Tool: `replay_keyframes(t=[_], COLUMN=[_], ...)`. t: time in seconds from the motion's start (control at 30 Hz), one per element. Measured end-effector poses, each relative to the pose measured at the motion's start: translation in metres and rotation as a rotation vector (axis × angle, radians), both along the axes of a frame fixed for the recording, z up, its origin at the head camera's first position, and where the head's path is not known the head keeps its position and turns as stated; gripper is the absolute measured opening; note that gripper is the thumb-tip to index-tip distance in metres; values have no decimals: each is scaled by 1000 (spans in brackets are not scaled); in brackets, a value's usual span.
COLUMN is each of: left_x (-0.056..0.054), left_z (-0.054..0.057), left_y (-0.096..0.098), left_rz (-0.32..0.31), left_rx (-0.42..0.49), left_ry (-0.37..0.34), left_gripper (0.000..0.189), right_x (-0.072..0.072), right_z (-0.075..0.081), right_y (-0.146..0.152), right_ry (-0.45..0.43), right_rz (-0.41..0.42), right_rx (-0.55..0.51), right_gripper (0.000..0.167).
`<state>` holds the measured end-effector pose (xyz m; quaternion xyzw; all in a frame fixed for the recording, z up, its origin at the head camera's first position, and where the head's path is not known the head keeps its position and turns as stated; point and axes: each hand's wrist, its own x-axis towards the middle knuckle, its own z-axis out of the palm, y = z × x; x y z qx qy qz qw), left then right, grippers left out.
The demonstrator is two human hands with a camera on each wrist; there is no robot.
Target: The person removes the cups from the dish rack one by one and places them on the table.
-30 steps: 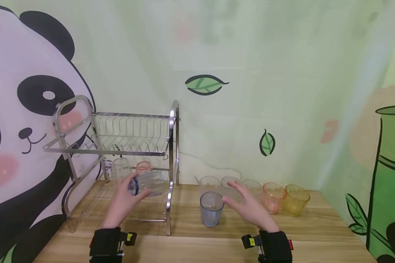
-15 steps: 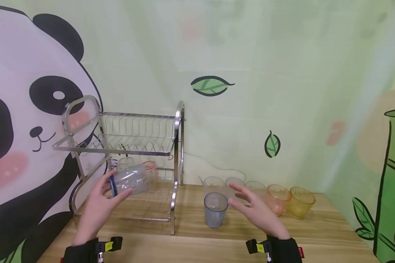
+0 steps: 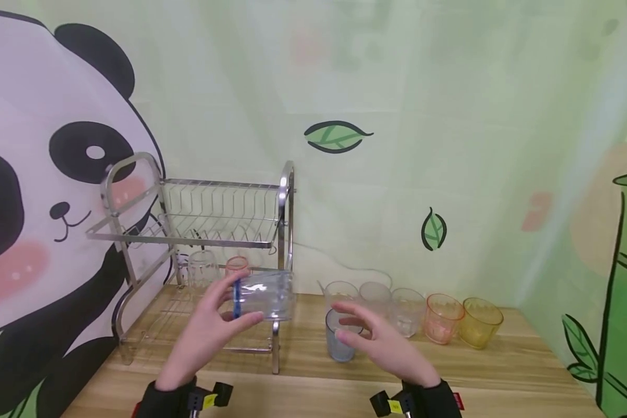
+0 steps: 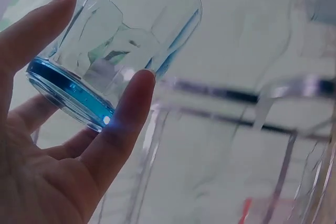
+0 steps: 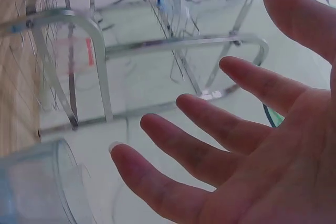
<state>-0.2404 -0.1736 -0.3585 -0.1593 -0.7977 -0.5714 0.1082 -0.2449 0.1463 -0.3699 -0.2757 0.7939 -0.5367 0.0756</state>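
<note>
My left hand [image 3: 209, 325] holds a clear bluish drinking glass [image 3: 265, 296] near its blue base, thumb on one side and fingers on the other. The glass lies on its side in the air before the metal dish rack [image 3: 230, 242], its mouth toward the right. In the left wrist view the blue base of the glass [image 4: 68, 90] sits close to the palm. My right hand [image 3: 384, 345] hovers with spread, relaxed fingers and nothing in them, overlapping an upright grey-blue glass [image 3: 339, 348] in the head view. The right wrist view shows the fingers [image 5: 205, 156] apart.
On the lower tier of the rack stand a clear glass [image 3: 202, 270] and a red-rimmed glass [image 3: 237, 265]. Along the back of the wooden table [image 3: 313, 389] are several clear glasses, an orange glass [image 3: 443, 319] and a yellow glass [image 3: 479, 323]. A printed cloth hangs behind.
My left hand swung left with the glass, then back right, and the glass now lies nearly level. The right hand has shifted left, in front of the grey-blue glass.
</note>
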Motion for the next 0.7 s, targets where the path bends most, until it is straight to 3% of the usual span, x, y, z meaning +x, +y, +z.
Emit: replay_keyframes(t=[0.2, 0.3, 0.5, 0.7], left_x=[-1, 0, -1, -2], left_z=[-14, -23, -32, -32], left_y=[52, 74, 89, 83], left_rz=[-185, -228, -288, -326], left_rx=[13, 7, -34, -233], left_ry=[-13, 9, 13, 40], left_gripper=[74, 70, 67, 72], right_x=[-1, -1, -3, 0], right_z=[-5, -7, -8, -5], right_y=[-15, -17, -11, -11], right_ry=[-245, -319, -326, -198], right_rz=[91, 83, -5, -29], right_rx=[-364, -454, -420, -221], right_gripper=[62, 62, 67, 69])
